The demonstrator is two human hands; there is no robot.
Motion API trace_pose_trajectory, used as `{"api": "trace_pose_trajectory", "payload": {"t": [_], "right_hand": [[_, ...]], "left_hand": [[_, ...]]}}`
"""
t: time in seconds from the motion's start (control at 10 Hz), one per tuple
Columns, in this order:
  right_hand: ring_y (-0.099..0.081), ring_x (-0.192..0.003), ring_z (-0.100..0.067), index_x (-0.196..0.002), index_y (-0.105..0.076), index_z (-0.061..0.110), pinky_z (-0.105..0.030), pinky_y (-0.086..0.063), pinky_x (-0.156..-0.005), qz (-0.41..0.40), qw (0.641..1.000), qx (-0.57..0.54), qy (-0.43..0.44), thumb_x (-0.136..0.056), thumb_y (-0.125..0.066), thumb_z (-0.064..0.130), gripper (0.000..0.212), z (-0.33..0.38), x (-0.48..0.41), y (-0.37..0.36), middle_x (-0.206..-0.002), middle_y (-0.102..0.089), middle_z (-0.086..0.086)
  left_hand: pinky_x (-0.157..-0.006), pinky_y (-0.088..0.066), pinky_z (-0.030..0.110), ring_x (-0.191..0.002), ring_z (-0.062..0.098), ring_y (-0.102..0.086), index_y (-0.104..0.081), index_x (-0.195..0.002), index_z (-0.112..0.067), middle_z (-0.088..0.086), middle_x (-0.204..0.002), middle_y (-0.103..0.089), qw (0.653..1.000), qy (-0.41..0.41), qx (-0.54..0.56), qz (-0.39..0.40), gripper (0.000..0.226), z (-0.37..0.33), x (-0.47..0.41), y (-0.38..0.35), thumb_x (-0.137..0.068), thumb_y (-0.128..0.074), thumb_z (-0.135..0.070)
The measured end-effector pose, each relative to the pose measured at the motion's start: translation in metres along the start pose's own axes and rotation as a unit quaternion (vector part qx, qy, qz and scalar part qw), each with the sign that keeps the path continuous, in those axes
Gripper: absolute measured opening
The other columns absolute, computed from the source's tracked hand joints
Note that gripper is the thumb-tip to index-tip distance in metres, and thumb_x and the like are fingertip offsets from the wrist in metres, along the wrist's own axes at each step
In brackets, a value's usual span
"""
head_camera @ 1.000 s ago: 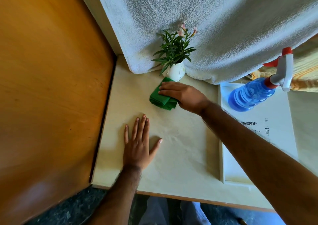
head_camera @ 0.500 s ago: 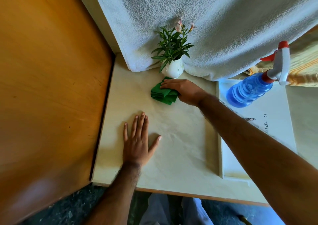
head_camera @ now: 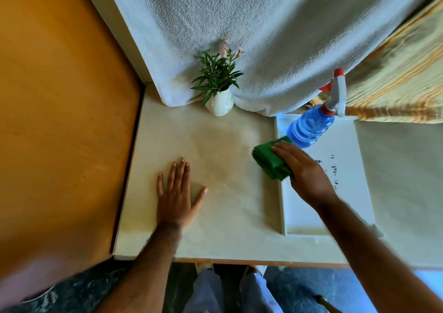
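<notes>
Left hand (head_camera: 176, 197): flat on desk (head_camera: 223, 231).
Right hand (head_camera: 305, 171): straight fingers press cloth (head_camera: 267, 161).
Cloth: right of left hand, beside tray (head_camera: 282, 207); long axis near-far.

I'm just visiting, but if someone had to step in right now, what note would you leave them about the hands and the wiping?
Left hand: open, flat on the table.
Right hand: fingers straight, pressing the folded green cloth at the table's right side, across the white tray's rim.
Spray bottle stands on the tray; flower vase at the back.
Done: cannot tell how much is wiped.
Left: probably finish the tabletop, perhaps the tray too.
</notes>
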State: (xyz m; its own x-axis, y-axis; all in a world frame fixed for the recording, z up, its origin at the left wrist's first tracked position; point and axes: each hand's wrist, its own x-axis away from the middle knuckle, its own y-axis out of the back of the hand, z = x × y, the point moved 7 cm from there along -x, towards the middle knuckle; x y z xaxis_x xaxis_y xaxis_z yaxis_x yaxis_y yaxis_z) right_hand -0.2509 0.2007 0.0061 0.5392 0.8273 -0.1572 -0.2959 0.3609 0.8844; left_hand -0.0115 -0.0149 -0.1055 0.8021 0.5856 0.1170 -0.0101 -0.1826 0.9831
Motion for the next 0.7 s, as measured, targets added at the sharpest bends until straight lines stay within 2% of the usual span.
{"api": "trace_pose_trajectory", "payload": {"t": [0.1, 0.2, 0.3, 0.4, 0.5, 0.6, 0.7], "right_hand": [[-0.054, -0.137, -0.034, -0.139, -0.06, 0.001, -0.051, -0.047, -0.111, -0.036, 0.997, 0.038, -0.048, -0.08, -0.062, -0.024, 0.063, -0.035, 0.048, 0.008, -0.144, -0.059, -0.017], [-0.055, -0.135, -0.038, -0.138, -0.06, -0.002, -0.053, -0.047, -0.111, -0.038, 0.994, 0.064, -0.083, -0.076, -0.064, -0.026, 0.066, -0.061, 0.079, 0.005, -0.144, -0.058, -0.021], [-0.049, -0.14, -0.039, -0.144, -0.053, 0.001, -0.054, -0.044, -0.114, 0.009, 0.992, 0.084, -0.094, -0.078, -0.07, -0.02, 0.071, -0.077, 0.098, -0.013, -0.15, -0.052, -0.022], [-0.02, -0.156, -0.032, -0.159, -0.029, 0.006, -0.043, -0.018, -0.128, 0.091, 0.984, 0.109, -0.106, -0.091, -0.067, 0.016, 0.078, -0.082, 0.11, -0.03, -0.167, -0.024, -0.017], [0.004, -0.159, -0.023, -0.163, -0.005, 0.008, -0.036, 0.001, -0.13, 0.144, 0.976, 0.122, -0.109, -0.098, -0.04, 0.055, 0.088, -0.076, 0.116, -0.036, -0.172, 0.003, -0.01], [0.011, -0.159, -0.019, -0.163, 0.001, 0.009, -0.04, -0.003, -0.13, 0.157, 0.973, 0.122, -0.116, -0.097, -0.028, 0.072, 0.096, -0.072, 0.116, -0.031, -0.172, 0.009, -0.009], [-0.003, -0.159, -0.027, -0.161, -0.015, -0.001, -0.046, -0.014, -0.129, 0.137, 0.977, 0.125, -0.102, -0.096, -0.021, 0.079, 0.103, -0.048, 0.096, -0.018, -0.171, -0.007, -0.018]], "left_hand": [[-0.129, -0.019, 0.063, -0.163, 0.026, -0.021, -0.02, -0.167, -0.013, 0.006, -0.176, -0.02, 1.0, 0.002, 0.004, -0.004, 0.091, 0.0, 0.0, -0.001, -0.098, -0.028, -0.072], [-0.129, -0.018, 0.063, -0.162, 0.026, -0.022, -0.021, -0.167, -0.014, 0.006, -0.176, -0.022, 1.0, 0.001, 0.005, -0.015, 0.091, -0.001, 0.0, -0.002, -0.098, -0.029, -0.072], [-0.13, -0.016, 0.062, -0.163, 0.026, -0.021, -0.02, -0.167, -0.014, 0.006, -0.176, -0.021, 1.0, -0.002, 0.004, -0.018, 0.091, -0.001, 0.0, -0.002, -0.098, -0.027, -0.073], [-0.13, -0.016, 0.062, -0.162, 0.026, -0.023, -0.022, -0.167, -0.013, 0.006, -0.176, -0.023, 1.0, -0.004, -0.001, -0.027, 0.091, -0.002, 0.0, -0.002, -0.098, -0.029, -0.072], [-0.13, -0.017, 0.061, -0.161, 0.026, -0.026, -0.025, -0.166, -0.012, 0.007, -0.175, -0.026, 0.999, -0.002, -0.002, -0.033, 0.09, 0.0, -0.001, -0.003, -0.098, -0.032, -0.071], [-0.13, -0.016, 0.062, -0.161, 0.027, -0.027, -0.025, -0.166, -0.012, 0.008, -0.175, -0.026, 1.0, -0.003, -0.008, -0.022, 0.09, -0.004, 0.0, -0.004, -0.097, -0.031, -0.07], [-0.129, -0.017, 0.065, -0.161, 0.03, -0.025, -0.023, -0.166, -0.011, 0.01, -0.175, -0.024, 1.0, 0.0, 0.005, 0.016, 0.095, -0.003, 0.0, -0.007, -0.096, -0.019, -0.075]]}}
